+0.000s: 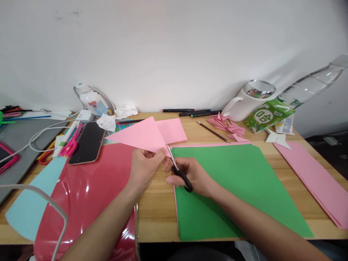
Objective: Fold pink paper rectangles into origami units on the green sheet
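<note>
My left hand pinches the lower edge of a folded sheet of pink paper, raised above the desk. One part of this paper is a pointed triangle towards the left, and another part spreads to the right behind it. My right hand grips black-handled scissors, with fingers around the handles. Their blades point up and left, against the right edge of the pink paper beside my left fingertips. Below my right hand lies a stack of green paper with pink sheets beneath it.
Left of my hands are a red plastic-wrapped pack, a phone, pink scissors and a white cable. Pink folded scraps, a pencil, a white mug and pink strips are on the right.
</note>
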`<state>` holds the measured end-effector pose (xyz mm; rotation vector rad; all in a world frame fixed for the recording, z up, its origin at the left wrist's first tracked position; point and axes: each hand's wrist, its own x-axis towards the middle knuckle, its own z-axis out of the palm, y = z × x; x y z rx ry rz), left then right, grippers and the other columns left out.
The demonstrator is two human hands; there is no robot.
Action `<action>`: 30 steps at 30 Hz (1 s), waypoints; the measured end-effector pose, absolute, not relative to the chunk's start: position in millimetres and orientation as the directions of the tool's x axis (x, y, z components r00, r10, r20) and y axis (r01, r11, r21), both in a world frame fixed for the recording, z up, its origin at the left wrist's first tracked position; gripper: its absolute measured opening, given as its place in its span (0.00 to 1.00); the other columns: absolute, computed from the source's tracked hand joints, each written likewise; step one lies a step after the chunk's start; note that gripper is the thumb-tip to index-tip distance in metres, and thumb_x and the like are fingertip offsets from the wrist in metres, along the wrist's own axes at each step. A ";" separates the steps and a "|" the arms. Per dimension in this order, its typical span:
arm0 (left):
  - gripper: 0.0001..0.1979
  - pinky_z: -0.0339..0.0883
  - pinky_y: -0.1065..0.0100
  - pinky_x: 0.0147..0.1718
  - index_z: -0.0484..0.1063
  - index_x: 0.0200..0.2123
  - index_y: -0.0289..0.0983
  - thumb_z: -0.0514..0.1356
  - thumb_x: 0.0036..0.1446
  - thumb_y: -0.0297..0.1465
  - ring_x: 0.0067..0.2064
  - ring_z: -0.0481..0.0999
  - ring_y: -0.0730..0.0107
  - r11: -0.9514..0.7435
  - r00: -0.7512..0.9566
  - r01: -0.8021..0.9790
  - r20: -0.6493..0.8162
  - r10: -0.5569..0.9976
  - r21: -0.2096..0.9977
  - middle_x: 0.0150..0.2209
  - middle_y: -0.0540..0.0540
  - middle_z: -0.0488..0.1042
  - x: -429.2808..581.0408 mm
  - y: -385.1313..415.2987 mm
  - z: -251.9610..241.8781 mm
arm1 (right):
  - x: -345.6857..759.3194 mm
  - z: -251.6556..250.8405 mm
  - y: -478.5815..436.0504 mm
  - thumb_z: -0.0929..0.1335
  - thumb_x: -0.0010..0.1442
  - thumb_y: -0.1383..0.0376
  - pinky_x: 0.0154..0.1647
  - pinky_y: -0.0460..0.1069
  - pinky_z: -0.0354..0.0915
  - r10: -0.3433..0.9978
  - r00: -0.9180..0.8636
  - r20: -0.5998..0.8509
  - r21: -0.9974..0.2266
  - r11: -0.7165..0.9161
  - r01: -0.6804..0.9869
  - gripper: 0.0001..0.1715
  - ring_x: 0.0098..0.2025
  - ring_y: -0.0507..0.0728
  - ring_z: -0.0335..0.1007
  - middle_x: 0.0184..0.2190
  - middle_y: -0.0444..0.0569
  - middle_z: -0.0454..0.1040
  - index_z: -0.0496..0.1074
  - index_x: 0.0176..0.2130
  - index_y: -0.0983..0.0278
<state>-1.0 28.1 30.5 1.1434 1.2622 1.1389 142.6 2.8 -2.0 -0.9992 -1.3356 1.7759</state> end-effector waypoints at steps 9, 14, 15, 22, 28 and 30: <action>0.06 0.64 0.74 0.23 0.73 0.18 0.34 0.61 0.45 0.27 0.21 0.72 0.73 0.039 -0.060 0.065 -0.035 0.998 0.997 0.17 0.51 0.74 -6.3 32.0 27.0 | 145.4 3.7 5.2 0.77 0.41 0.53 0.24 0.44 0.50 0.826 -0.536 -0.177 -0.962 -0.261 -0.085 0.29 0.24 0.47 0.54 0.22 0.39 0.62 0.68 0.37 0.67; 0.07 0.64 0.74 0.23 0.73 0.18 0.34 0.61 0.45 0.29 0.22 0.72 0.72 0.042 -0.057 0.078 -0.038 0.998 0.996 0.19 0.50 0.75 -5.7 30.9 25.6 | 145.8 2.7 4.9 0.77 0.39 0.53 0.23 0.44 0.49 0.837 -0.520 -0.169 -0.963 -0.253 -0.094 0.29 0.22 0.46 0.51 0.21 0.37 0.60 0.68 0.35 0.67; 0.07 0.64 0.74 0.23 0.73 0.18 0.34 0.62 0.45 0.29 0.22 0.72 0.72 0.044 -0.062 0.079 -0.039 0.997 0.996 0.19 0.49 0.75 -5.6 30.6 25.4 | 145.9 2.4 4.8 0.77 0.39 0.53 0.23 0.44 0.48 0.838 -0.519 -0.171 -0.963 -0.254 -0.093 0.29 0.22 0.46 0.51 0.20 0.37 0.60 0.68 0.35 0.66; 0.07 0.65 0.74 0.24 0.73 0.19 0.34 0.62 0.45 0.30 0.22 0.73 0.72 0.052 -0.064 0.066 -0.048 0.997 0.996 0.21 0.49 0.77 -5.1 30.1 25.3 | 144.5 0.0 4.3 0.78 0.38 0.53 0.21 0.44 0.46 0.848 -0.492 -0.196 -0.960 -0.268 -0.080 0.27 0.21 0.46 0.48 0.18 0.36 0.56 0.68 0.31 0.66; 0.07 0.65 0.73 0.24 0.75 0.20 0.34 0.62 0.46 0.30 0.23 0.74 0.71 0.063 -0.055 0.055 -0.060 0.997 0.997 0.21 0.49 0.77 -5.0 29.4 24.8 | 142.9 0.0 3.4 0.78 0.37 0.52 0.21 0.44 0.46 0.857 -0.474 -0.202 -0.960 -0.270 -0.079 0.28 0.20 0.46 0.48 0.17 0.35 0.55 0.68 0.30 0.66; 0.07 0.65 0.73 0.24 0.74 0.20 0.34 0.62 0.45 0.30 0.23 0.73 0.71 0.070 -0.064 0.054 -0.066 0.996 0.996 0.20 0.49 0.76 -4.7 29.1 25.0 | 142.9 0.0 3.1 0.78 0.37 0.53 0.20 0.43 0.46 0.861 -0.468 -0.200 -0.962 -0.264 -0.076 0.27 0.20 0.46 0.48 0.16 0.35 0.56 0.68 0.30 0.66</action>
